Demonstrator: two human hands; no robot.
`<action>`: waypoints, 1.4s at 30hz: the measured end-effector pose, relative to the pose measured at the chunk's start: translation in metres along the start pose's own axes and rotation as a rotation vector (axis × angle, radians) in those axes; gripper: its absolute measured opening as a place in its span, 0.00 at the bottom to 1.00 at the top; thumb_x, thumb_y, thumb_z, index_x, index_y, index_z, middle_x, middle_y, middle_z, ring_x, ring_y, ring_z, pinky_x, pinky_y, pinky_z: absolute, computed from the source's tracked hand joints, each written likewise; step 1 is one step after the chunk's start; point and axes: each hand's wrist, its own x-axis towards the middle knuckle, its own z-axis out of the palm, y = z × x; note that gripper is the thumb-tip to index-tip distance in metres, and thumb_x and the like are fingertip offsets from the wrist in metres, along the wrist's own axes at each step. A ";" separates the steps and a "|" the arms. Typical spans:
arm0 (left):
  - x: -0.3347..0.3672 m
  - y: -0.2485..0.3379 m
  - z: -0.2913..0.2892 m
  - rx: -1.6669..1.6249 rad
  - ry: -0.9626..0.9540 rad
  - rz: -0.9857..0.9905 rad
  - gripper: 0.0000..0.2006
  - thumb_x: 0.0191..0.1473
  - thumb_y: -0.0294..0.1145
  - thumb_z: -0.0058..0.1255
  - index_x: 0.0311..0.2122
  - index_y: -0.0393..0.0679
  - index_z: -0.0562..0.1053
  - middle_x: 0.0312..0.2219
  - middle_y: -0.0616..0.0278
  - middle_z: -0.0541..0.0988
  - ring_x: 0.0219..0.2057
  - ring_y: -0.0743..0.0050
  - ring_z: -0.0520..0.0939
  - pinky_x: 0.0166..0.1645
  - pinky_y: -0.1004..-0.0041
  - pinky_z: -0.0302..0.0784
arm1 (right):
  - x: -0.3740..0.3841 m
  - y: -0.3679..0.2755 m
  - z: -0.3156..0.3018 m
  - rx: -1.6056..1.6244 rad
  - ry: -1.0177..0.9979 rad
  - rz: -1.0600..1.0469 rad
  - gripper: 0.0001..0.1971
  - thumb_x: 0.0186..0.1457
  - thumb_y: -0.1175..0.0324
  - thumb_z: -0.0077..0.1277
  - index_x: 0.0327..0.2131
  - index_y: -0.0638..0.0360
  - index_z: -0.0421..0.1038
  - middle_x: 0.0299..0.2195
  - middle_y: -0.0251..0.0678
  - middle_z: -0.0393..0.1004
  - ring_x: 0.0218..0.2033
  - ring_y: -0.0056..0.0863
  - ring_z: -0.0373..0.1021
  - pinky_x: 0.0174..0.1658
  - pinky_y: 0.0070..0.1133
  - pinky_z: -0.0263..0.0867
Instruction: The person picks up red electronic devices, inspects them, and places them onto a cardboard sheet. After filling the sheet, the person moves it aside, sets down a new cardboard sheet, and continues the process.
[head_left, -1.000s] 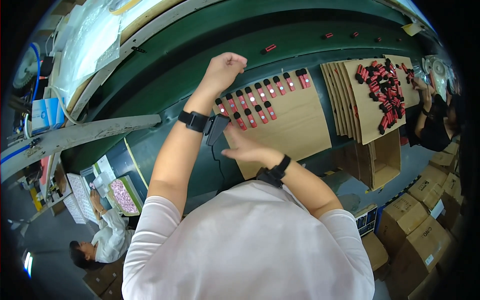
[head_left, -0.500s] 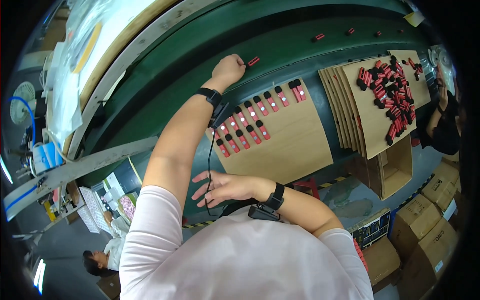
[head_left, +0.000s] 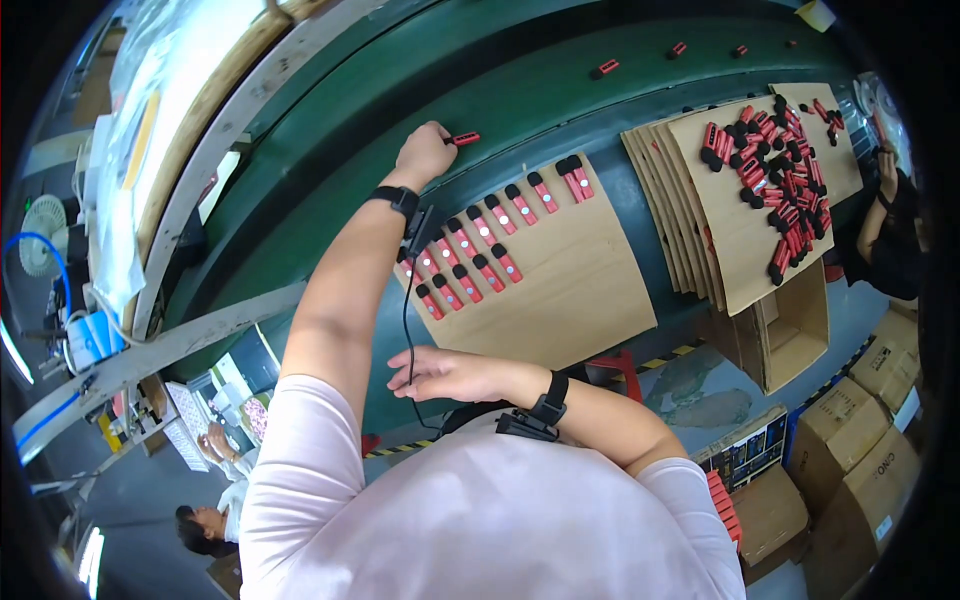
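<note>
My left hand (head_left: 425, 152) reaches over the green belt (head_left: 530, 105). Its fingers are closed together at the dark end of a small red piece (head_left: 467, 138), whose red body sticks out to the right. Below, red pieces with black rounded caps (head_left: 502, 219) lie in slanted rows on a brown cardboard sheet (head_left: 580, 290). My right hand (head_left: 445, 376) hovers in front of my chest near the sheet's lower edge, fingers apart and holding nothing. A thin black cable (head_left: 408, 330) runs from the device at my left wrist down past the right fingers.
More red pieces (head_left: 605, 69) are spaced along the belt. To the right, stacked cardboard sheets (head_left: 690, 220) carry a heap of black-capped red pieces (head_left: 785, 190). Cartons (head_left: 840, 430) stand at the lower right. A metal rail (head_left: 170, 340) crosses at left. Two other people are nearby.
My left hand has moved slightly left and is now at the red piece, which has shifted left and nearer. Other belt pieces have shifted left. My right fingers have drawn in a little.
</note>
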 end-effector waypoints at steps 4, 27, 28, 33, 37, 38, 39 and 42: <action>-0.068 -0.002 -0.043 -0.397 0.034 0.062 0.12 0.51 0.32 0.53 0.39 0.36 0.74 0.27 0.60 0.78 0.31 0.72 0.78 0.38 0.74 0.73 | 0.001 0.003 0.023 -0.517 0.041 0.108 0.24 0.60 0.68 0.48 0.57 0.65 0.57 0.53 0.47 0.65 0.54 0.31 0.65 0.53 0.25 0.63; -0.440 -0.016 -0.154 -0.813 0.357 0.661 0.14 0.41 0.21 0.59 0.37 0.36 0.74 0.31 0.56 0.77 0.33 0.65 0.77 0.40 0.71 0.72 | -0.041 -0.032 0.175 -0.867 0.564 -0.598 0.15 0.53 0.77 0.55 0.46 0.69 0.69 0.38 0.38 0.74 0.39 0.22 0.70 0.44 0.19 0.65; -0.441 -0.016 -0.153 -0.785 0.395 0.706 0.14 0.40 0.21 0.60 0.37 0.37 0.75 0.30 0.57 0.77 0.30 0.66 0.77 0.36 0.73 0.73 | -0.041 -0.031 0.178 -0.955 0.553 -0.631 0.15 0.53 0.77 0.56 0.45 0.69 0.70 0.37 0.39 0.74 0.39 0.23 0.69 0.44 0.19 0.65; -0.445 -0.022 -0.150 -0.812 0.413 0.728 0.15 0.39 0.21 0.62 0.36 0.37 0.75 0.30 0.57 0.77 0.30 0.66 0.77 0.34 0.74 0.72 | -0.039 -0.031 0.191 -1.054 0.521 -0.699 0.15 0.51 0.78 0.57 0.44 0.70 0.70 0.37 0.40 0.74 0.38 0.26 0.70 0.43 0.20 0.65; -0.442 -0.025 -0.149 -0.825 0.429 0.785 0.14 0.38 0.20 0.61 0.35 0.37 0.75 0.29 0.57 0.76 0.30 0.66 0.77 0.34 0.74 0.72 | -0.038 -0.031 0.196 -1.063 0.521 -0.713 0.15 0.51 0.78 0.57 0.44 0.71 0.70 0.37 0.40 0.74 0.39 0.27 0.70 0.43 0.21 0.65; -0.442 -0.025 -0.150 -0.823 0.432 0.791 0.14 0.38 0.20 0.62 0.35 0.37 0.75 0.29 0.57 0.76 0.30 0.66 0.77 0.34 0.74 0.72 | -0.038 -0.031 0.196 -1.058 0.526 -0.706 0.15 0.50 0.79 0.57 0.43 0.71 0.70 0.37 0.40 0.74 0.39 0.27 0.70 0.43 0.21 0.65; -0.442 -0.025 -0.150 -0.822 0.436 0.798 0.14 0.38 0.20 0.62 0.35 0.37 0.75 0.29 0.57 0.76 0.30 0.66 0.77 0.34 0.74 0.72 | -0.039 -0.031 0.197 -1.053 0.532 -0.698 0.15 0.50 0.79 0.57 0.43 0.71 0.70 0.37 0.40 0.74 0.39 0.27 0.70 0.43 0.21 0.65; -0.437 -0.027 -0.150 -0.809 0.443 0.829 0.14 0.38 0.21 0.62 0.35 0.37 0.76 0.29 0.57 0.76 0.31 0.66 0.77 0.35 0.73 0.72 | -0.038 -0.033 0.201 -1.032 0.571 -0.661 0.15 0.50 0.80 0.57 0.43 0.71 0.70 0.37 0.40 0.74 0.39 0.27 0.69 0.43 0.21 0.65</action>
